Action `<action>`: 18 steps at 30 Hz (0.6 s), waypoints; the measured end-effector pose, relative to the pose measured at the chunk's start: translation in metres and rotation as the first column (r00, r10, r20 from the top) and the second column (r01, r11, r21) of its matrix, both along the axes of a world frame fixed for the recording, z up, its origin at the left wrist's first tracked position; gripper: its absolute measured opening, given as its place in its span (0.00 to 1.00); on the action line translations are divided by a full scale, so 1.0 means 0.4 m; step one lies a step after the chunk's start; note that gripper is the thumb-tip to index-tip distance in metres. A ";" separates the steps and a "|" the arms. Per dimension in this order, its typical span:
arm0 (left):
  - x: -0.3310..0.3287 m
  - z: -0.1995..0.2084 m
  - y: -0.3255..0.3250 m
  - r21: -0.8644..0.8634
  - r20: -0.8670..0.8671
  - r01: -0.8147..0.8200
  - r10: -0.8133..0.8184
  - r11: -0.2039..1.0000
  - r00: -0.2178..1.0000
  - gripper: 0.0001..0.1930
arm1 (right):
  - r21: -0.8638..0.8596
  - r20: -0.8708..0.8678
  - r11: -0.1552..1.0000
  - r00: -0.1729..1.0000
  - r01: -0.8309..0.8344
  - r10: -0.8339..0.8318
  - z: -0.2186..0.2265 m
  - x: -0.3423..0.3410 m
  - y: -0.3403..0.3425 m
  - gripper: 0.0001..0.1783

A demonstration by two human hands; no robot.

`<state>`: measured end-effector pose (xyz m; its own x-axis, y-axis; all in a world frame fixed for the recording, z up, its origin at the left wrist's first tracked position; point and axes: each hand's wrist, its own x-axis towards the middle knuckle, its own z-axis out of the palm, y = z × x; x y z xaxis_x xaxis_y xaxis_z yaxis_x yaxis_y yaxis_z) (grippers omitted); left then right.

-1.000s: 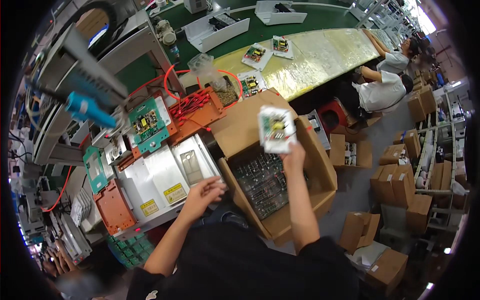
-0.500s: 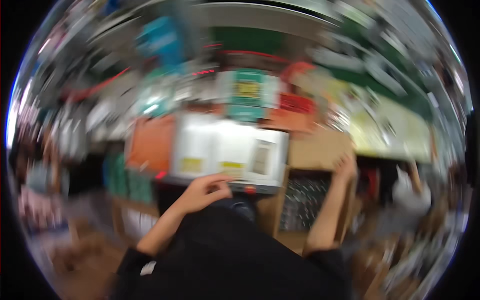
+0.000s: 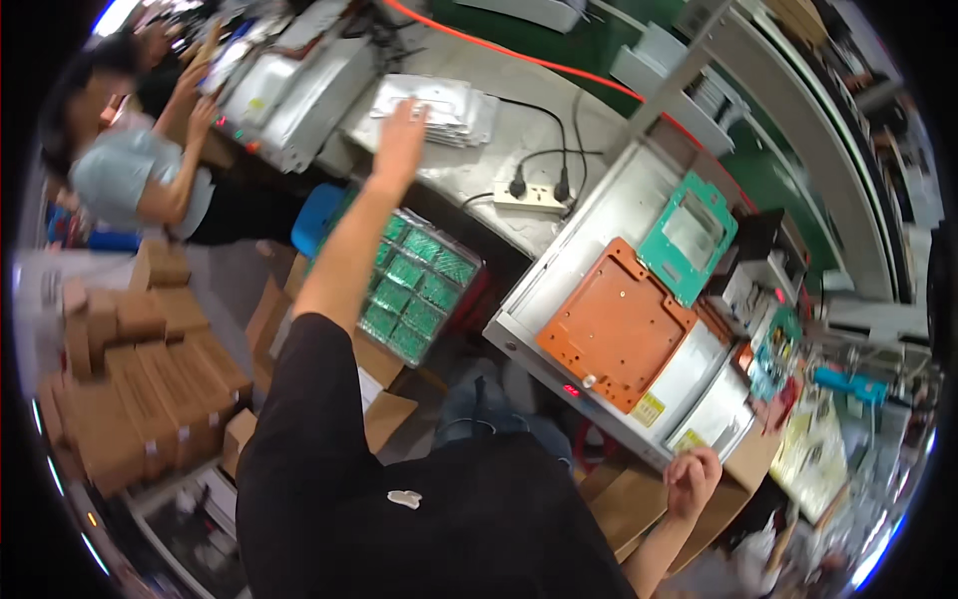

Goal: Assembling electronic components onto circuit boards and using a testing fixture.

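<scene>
My left hand [image 3: 402, 138], arm stretched out, reaches the stack of flat white pieces [image 3: 469, 122] on the far worktop. Its fingers are extended over the stack's left part; whether they press on it is hard to tell. My right hand [image 3: 692, 481] is loosely curled by the near right corner of a grey machine [image 3: 559, 277], and nothing shows in its fingers. On the machine lie an orange plate with small holes [image 3: 617, 324] and a green frame with a window [image 3: 689, 238]. Under my left forearm, a tray [image 3: 477, 272] carries several green circuit boards [image 3: 404, 272].
A power strip [image 3: 531, 197] with black plugs and cables lies beside the stack. An orange hose [image 3: 519, 57] runs along the back. Cardboard boxes [image 3: 150, 404] are piled at the left. A co-worker [image 3: 140, 180] works at another machine, far left. An open carton [image 3: 639, 509] stands near my right arm.
My view has swung left. My left hand has gone from the machine's front edge to the white stack. My right hand has come off the cardboard box and is curled by the machine's corner.
</scene>
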<state>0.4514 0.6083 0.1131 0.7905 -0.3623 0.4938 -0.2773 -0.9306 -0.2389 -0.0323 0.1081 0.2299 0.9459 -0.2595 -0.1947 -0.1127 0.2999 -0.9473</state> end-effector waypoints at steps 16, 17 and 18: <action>-0.487 0.320 -0.304 -0.557 -0.002 0.746 -0.899 0.365 0.438 0.14 | -0.038 -0.081 0.897 0.894 0.440 -0.441 0.048 -0.103 0.320 0.14; -0.537 0.314 -0.339 -0.587 -0.076 0.748 -0.941 0.310 0.331 0.15 | 0.003 -0.066 0.868 0.866 0.496 -0.495 0.040 -0.119 0.319 0.13; -0.575 0.274 -0.354 -0.513 -0.193 0.781 -0.934 0.356 0.300 0.16 | 0.048 -0.054 0.835 0.836 0.548 -0.546 0.032 -0.135 0.318 0.12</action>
<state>0.2215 0.4669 0.2225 0.2250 -0.8659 0.4468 -0.9407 -0.0735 0.3313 -0.0862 0.2355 0.2427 0.6452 -0.7193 -0.2575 0.0520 0.3776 -0.9245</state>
